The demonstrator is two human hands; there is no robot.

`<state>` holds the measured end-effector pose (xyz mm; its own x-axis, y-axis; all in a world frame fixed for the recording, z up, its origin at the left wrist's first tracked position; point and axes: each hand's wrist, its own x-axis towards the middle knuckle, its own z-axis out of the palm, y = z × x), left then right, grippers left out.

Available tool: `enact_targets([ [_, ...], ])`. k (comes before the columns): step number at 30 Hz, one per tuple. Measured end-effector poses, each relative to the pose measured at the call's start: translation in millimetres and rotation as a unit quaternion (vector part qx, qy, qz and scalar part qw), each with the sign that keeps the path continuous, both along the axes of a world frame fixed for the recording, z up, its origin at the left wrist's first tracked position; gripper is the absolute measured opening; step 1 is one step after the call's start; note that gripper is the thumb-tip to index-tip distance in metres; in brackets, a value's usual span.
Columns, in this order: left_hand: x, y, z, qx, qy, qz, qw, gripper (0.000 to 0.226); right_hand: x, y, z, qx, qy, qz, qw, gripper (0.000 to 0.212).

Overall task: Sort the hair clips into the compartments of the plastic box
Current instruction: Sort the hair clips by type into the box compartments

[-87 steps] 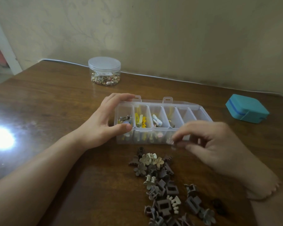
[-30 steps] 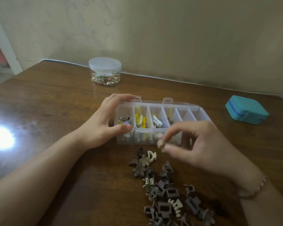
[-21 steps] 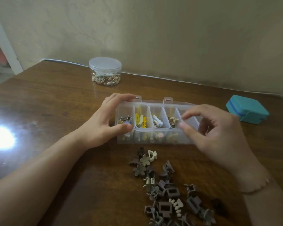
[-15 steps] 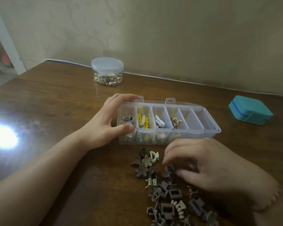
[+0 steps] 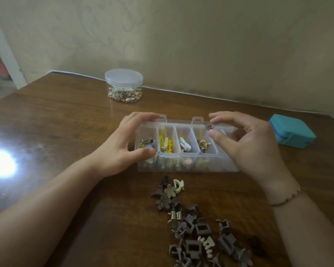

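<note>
2 hands at plastic box (image 5: 187, 167): left hand (image 5: 121, 149) grips end; right hand (image 5: 247, 145) pinches brown clip (image 5: 210, 127) above.

The plastic box (image 5: 187, 160) sits in the middle of the tabletop (image 5: 56, 122), with the left hand (image 5: 121, 149) gripping its left end and the right hand (image 5: 247, 143) over its right end, so both ends are blocked. A pile of hair clips (image 5: 191, 228) fills the way from the box to the near edge. A round jar (image 5: 123, 85) stands by the far edge and a blue case (image 5: 291, 132) near the right edge, but the big left part of the tabletop is bare wood.
</note>
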<state>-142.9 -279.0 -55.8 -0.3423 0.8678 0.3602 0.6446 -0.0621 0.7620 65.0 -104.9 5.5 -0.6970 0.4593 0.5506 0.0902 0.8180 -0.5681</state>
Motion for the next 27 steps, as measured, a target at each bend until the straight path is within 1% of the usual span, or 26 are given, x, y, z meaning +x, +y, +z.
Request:
enact_targets([
  [3, 0, 0, 0, -0.001, 0.001, 0.002, 1.0, 0.076, 6, 3, -4, -0.008, 0.011, -0.028, 1.0, 0.013],
  [5, 0, 0, 0, -0.003, 0.0, 0.003, 1.0, 0.076, 16, -1, -2, -0.009, -0.012, 0.012, 1.0, 0.013],
  [6, 0, 0, 0, -0.005, 0.001, 0.004, 1.0, 0.076, 20, -5, -2, -0.008, -0.046, 0.054, 0.997, 0.014],
  [8, 0, 1, -1, -0.006, 0.0, 0.004, 1.0, 0.076, 22, -14, -4, 0.017, -0.152, 0.132, 0.979, 0.021],
  [10, 0, 1, 0, -0.005, 0.001, 0.005, 1.0, 0.076, 15, -23, -12, 0.088, -0.25, 0.163, 0.95, 0.033],
  [12, 1, 1, 0, -0.004, 0.004, 0.006, 1.0, 0.076, 6, -29, -19, 0.136, -0.3, 0.175, 0.928, 0.038],
  [14, 1, 1, 0, -0.002, 0.005, 0.006, 1.0, 0.076, 0, -31, -23, 0.15, -0.314, 0.19, 0.918, 0.035],
  [16, 1, 1, 0, 0.002, 0.005, 0.005, 1.0, 0.075, 0, -30, -23, 0.163, -0.307, 0.192, 0.918, 0.027],
  [18, 0, 1, 0, 0.001, 0.003, 0.002, 1.0, 0.074, 5, -27, -18, 0.155, -0.289, 0.191, 0.925, 0.025],
  [19, 0, 1, 0, 0.0, 0.001, 0.0, 1.0, 0.074, 9, -25, -16, 0.129, -0.261, 0.195, 0.937, 0.024],
  [21, 0, 1, -1, 0.001, -0.002, -0.002, 1.0, 0.074, 13, -20, -8, 0.053, -0.145, 0.18, 0.971, 0.022],
  [23, 0, 1, -1, 0.005, -0.004, -0.003, 1.0, 0.073, 9, -11, -2, 0.022, -0.029, 0.099, 0.994, 0.02],
  [24, 0, 1, -1, 0.004, -0.003, -0.003, 1.0, 0.073, 5, -6, -1, 0.024, -0.004, 0.053, 0.998, 0.02],
  [27, 0, 1, 0, 0.0, -0.001, -0.001, 1.0, 0.075, -5, 3, -3, 0.041, -0.025, -0.024, 0.999, 0.023],
])
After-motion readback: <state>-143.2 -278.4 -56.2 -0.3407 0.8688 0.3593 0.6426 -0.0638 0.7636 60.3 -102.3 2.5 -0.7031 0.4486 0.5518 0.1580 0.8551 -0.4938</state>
